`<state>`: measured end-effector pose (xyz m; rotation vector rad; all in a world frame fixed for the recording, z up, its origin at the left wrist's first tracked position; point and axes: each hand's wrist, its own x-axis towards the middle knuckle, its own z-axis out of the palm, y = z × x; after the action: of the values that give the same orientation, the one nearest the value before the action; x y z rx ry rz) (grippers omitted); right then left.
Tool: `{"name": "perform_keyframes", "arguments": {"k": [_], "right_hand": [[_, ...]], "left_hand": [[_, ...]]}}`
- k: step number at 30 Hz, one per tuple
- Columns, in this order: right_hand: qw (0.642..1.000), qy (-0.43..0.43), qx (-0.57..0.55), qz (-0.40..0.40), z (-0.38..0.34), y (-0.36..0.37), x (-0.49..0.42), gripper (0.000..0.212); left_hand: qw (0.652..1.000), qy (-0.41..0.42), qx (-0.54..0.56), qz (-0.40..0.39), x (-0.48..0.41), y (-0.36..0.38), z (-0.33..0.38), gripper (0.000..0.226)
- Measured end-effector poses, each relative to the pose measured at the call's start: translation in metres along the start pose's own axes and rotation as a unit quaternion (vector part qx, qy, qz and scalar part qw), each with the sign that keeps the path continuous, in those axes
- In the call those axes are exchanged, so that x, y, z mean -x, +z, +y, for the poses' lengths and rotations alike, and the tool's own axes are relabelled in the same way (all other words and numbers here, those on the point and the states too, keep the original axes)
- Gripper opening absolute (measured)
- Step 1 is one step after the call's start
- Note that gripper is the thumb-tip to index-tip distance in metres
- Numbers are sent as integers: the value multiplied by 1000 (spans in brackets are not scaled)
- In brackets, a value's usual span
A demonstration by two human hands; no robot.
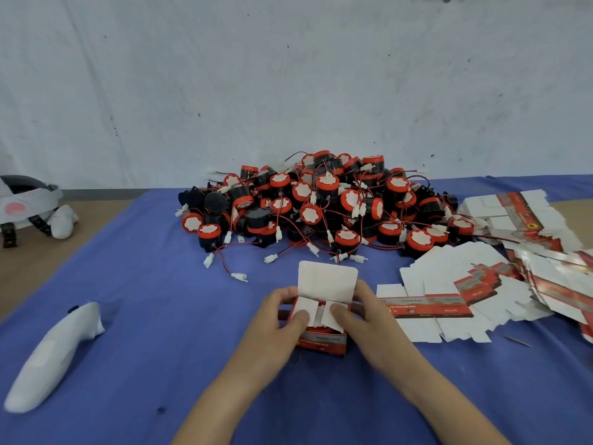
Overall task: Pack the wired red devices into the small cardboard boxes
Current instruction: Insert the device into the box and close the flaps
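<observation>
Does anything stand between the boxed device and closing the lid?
Nothing foreign. The red device sits inside the small cardboard box, which both the left hand and right hand hold. The two side flaps are folded in over it; only the thumbs resting on them lie under the upright lid flap.

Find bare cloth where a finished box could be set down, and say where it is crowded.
Bare blue cloth lies between the white wrapped object and the left hand. Crowded: device pile behind the box, flat cartons at right.
</observation>
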<state>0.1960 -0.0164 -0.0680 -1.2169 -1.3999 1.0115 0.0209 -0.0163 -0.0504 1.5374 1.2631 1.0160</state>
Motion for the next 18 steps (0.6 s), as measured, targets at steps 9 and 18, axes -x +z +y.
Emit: {"name": "perform_keyframes", "arguments": {"k": [9,18], "right_hand": [[973,-83,213,-42,4,-11,6,38],[955,-72,257,-129,4,-18,16,49]], "left_hand": [[999,12,-9,31,-6,-8,-5,40],[997,33,-64,4,0,-22,-9,43]]}}
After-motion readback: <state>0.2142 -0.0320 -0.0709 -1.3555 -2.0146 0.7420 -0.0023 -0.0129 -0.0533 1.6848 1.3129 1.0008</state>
